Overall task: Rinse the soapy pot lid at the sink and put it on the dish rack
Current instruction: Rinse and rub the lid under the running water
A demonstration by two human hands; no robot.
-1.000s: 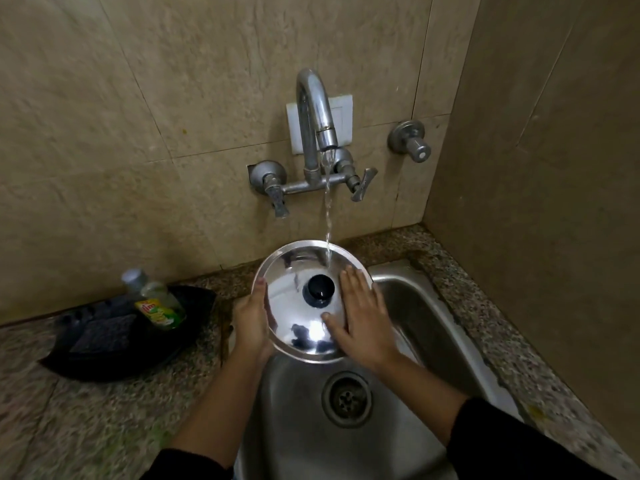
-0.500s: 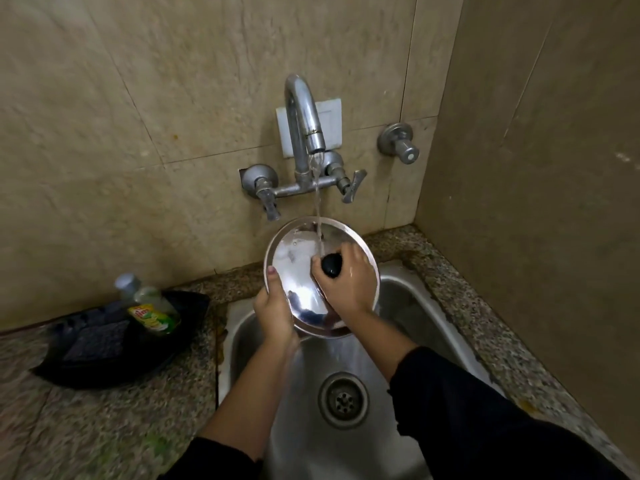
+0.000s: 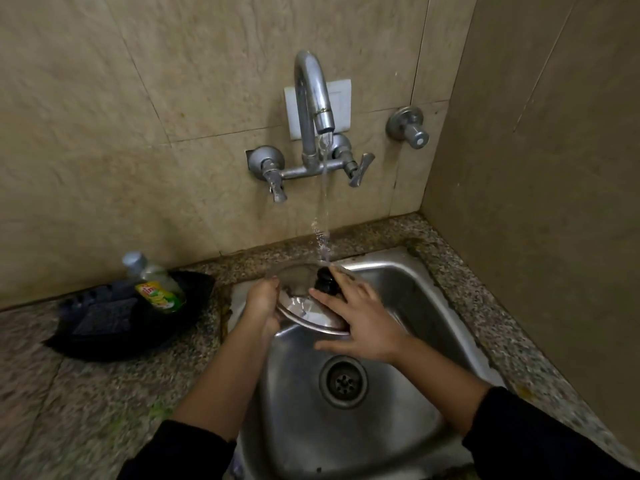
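While water runs from the tap (image 3: 313,109), only one view to go on, the head camera. Looking down on a steel sink (image 3: 408,289) set in a speckled granite bench (image 3: 69,393). Pot lid (image 3: 304,306) held over the back of the basin, tipped nearly flat, black knob (image 3: 324,280) up, stream landing right by the knob. Left hand (image 3: 263,303) clamped on the lid's left rim, fingers (image 3: 272,282) curled over the edge. Right hand (image 3: 363,323) spread flat on top, fingers unclenched and splayed beside the knob, rubbing rather than gripping, by the look of it. Black tray (image 3: 104,327) off to the left on the bench with a dish-soap bottle (image 3: 157,287) lying in it. No dish rack anywhere in frame, so can't say which way the lid goes afterwards.

Risk-wise: wet, possibly soapy metal pinched by just one hand, so probably easy to let slip and clang into the basin. Also likely to splash onto the bench with the lid this flat under the stream. Underside not visible, so can't tell if suds remain there.
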